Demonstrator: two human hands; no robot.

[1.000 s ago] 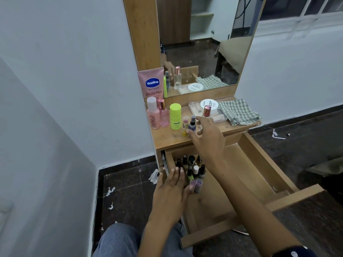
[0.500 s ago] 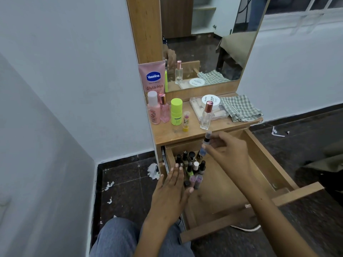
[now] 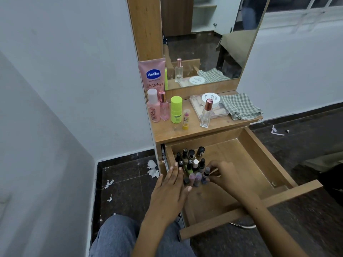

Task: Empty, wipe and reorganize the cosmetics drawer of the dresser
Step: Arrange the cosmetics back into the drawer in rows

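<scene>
The wooden drawer stands pulled open under the dresser top. A cluster of small nail polish bottles stands in its back left corner. My right hand pinches a small dark-capped bluish bottle at the cluster's right front edge. My left hand lies flat with straight fingers over the drawer's left wall, its fingertips against the bottles. On the dresser top stand a pink Vaseline tube, pink bottles, a lime green bottle, a small yellow tube and a clear perfume bottle.
A checked cloth lies folded at the top's right end beside a clear case with a white jar on it. A mirror rises behind. White paper scraps lie on the dark floor at left. My knee is below.
My right hand took the small bottle from the dresser top down into the drawer and now holds it at the cluster's edge. My left hand stayed at the bottles.
</scene>
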